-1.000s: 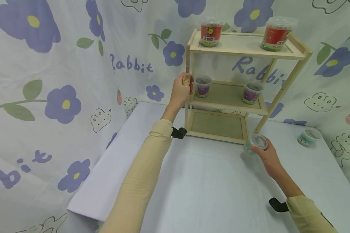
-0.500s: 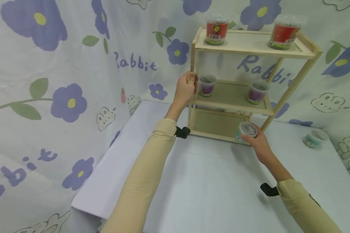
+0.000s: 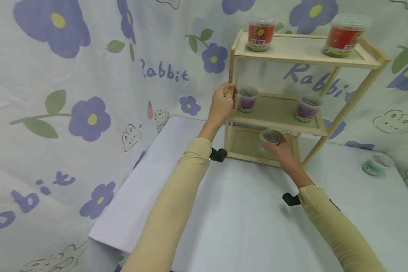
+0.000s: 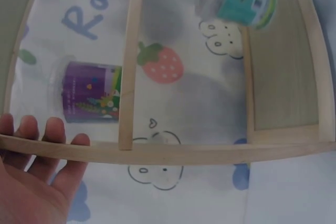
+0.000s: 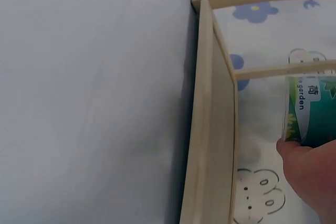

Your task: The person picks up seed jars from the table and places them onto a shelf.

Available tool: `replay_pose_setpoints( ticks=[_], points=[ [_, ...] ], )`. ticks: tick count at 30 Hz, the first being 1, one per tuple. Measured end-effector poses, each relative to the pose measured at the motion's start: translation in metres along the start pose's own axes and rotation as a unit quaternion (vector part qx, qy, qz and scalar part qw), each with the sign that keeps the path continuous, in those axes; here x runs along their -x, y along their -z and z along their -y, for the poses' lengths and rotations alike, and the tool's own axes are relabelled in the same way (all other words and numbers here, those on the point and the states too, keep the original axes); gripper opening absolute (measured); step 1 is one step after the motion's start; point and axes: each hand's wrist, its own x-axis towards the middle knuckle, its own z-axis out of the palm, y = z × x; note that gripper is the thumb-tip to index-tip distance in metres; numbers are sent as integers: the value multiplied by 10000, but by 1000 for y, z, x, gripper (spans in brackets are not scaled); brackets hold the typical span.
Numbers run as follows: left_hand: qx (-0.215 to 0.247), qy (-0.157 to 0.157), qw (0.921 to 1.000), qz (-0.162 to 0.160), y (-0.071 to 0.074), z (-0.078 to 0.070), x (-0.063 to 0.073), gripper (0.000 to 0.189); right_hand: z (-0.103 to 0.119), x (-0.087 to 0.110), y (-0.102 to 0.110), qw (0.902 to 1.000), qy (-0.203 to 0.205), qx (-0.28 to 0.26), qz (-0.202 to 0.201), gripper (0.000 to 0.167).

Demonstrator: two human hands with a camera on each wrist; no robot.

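My left hand [image 3: 222, 101] grips the left front post of a three-tier wooden shelf [image 3: 306, 60], at the height of its middle tier. In the left wrist view its fingers [image 4: 55, 129] curl over that post. My right hand [image 3: 283, 150] holds a clear plastic tub with a green label [image 3: 263, 144] above the bottom board [image 3: 246, 145]. The right wrist view shows the thumb along the tub [image 5: 315, 111], which is held above the board, apart from it. A tub with a purple label [image 3: 247, 102] stands on the middle tier beside my left hand.
Another purple-labelled tub [image 3: 307, 110] stands at the right of the middle tier. Two red-labelled tubs, one left [image 3: 260, 36] and one right [image 3: 345, 37], stand on top. A second green-labelled tub [image 3: 377, 165] sits on the white table [image 3: 238, 211], right of the shelf.
My right hand has carried the green-labelled tub leftward and inward, from in front of the shelf's right corner to over the bottom tier. My left hand keeps its hold on the post.
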Motion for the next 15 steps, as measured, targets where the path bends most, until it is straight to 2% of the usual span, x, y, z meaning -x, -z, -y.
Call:
replay_pose_setpoints(
  ticks=[9, 15],
  points=[
    [-24, 7, 10000, -48, 0, 2, 1, 45, 1, -35, -37, 9993, -21, -286, 242, 83],
    [-108, -7, 9999, -23, -1, 1, 0, 45, -5, -49, -55, 9992, -98, -279, 262, 83]
  ],
)
